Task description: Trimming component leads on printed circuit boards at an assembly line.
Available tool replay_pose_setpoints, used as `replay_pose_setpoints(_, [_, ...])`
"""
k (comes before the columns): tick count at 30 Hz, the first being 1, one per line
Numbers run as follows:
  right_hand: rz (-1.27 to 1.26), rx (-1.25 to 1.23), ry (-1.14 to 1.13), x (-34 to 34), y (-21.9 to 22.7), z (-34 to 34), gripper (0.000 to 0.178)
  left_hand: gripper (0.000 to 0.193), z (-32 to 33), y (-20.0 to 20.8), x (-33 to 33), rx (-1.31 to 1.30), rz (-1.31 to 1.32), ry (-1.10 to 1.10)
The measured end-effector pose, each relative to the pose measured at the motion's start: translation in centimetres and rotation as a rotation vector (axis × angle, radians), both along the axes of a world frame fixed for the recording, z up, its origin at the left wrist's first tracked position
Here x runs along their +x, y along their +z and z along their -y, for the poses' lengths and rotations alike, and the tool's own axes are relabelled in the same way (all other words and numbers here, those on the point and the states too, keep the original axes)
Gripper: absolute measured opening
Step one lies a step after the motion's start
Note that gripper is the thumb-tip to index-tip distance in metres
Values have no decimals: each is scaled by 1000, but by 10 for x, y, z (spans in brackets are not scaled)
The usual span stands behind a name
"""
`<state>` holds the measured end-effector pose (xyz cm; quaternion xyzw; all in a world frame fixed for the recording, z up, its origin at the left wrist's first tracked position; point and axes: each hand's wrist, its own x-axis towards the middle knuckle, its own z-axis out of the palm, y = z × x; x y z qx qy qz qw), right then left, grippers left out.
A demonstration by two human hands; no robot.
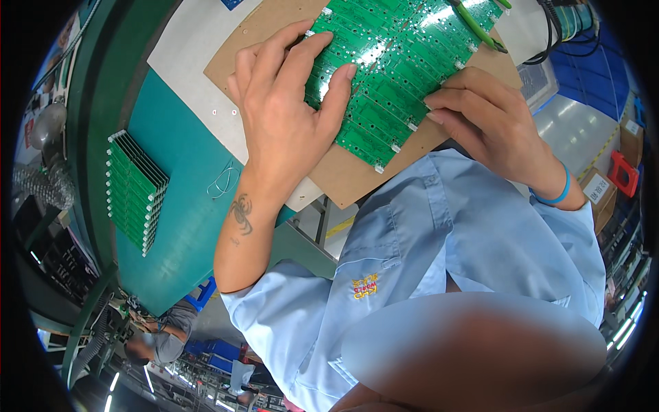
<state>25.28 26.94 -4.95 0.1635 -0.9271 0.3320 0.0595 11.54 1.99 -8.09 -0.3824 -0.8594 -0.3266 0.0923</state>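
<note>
A large green circuit board panel [384, 75], dotted with holes and small solder points, lies on a brown board [357, 175]. White connectors line its left and right edges. My left hand [281, 96] grips the panel's left edge, fingertips at the rim and thumb across its face. At the right edge, the thumb and forefinger of my right hand [491, 120] are pinched close together at the rim, by the white connectors; whether a small part sits between them is hidden. Green-handled cutters or pliers [477, 26] rest on the panel's far right part.
A stack of green circuit boards [134, 192] stands on the teal mat [182, 144] to the left. A loop of thin wire [223, 182] lies nearby. Black cables [549, 31] hang at the far right. Another person [161, 343] is in the background, lower left.
</note>
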Motion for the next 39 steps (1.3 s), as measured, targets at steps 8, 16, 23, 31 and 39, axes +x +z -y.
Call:
replay_pose_setpoints(8, [-27, -43, -13, 0, -2, 0, 18, 35, -1, 0, 0, -17, 1, 0])
replay_pose_setpoints(16, [-39, -54, -53, 1, -5, 2, 16, 35, 1, 2, 0, -15, 3, -10])
replay_pose_setpoints(23, [-75, -83, -80, 3, -10, 3, 15, 37, -11, 17, 5, -39, -196, 35])
replay_pose_setpoints(31, [-128, -135, -94, 6, -20, 7, 19, 25, -24, 28, 31, -8, 169, -336])
replay_pose_setpoints(39, [-149, -195, -154, 9, -25, 11, 20, 18, -35, 23, 28, -95, 255, -382])
